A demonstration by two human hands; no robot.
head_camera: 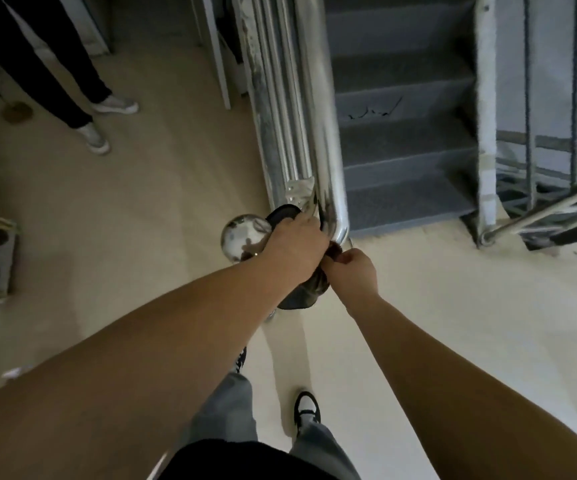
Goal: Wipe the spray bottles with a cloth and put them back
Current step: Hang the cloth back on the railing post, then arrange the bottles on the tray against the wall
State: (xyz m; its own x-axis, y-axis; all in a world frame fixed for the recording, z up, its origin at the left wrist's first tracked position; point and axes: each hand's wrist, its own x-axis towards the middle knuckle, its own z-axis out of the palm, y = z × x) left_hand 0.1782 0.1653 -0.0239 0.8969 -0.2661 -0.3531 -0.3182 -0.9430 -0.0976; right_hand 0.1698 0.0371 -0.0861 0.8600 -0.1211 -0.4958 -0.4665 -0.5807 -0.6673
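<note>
Pale landing floor (107, 220) and grey stairs (401, 133) frame a steel handrail (318, 116), at whose lower end a person's left hand (297, 245) curls over a dark bundle (301, 294) while the right hand (351, 271) pinches a dark edge of it. No spray bottle shows plainly; one may sit inside that bundle, so freeing it likely calls for a steady left grip and a slow pull. No writing is legible.
</note>
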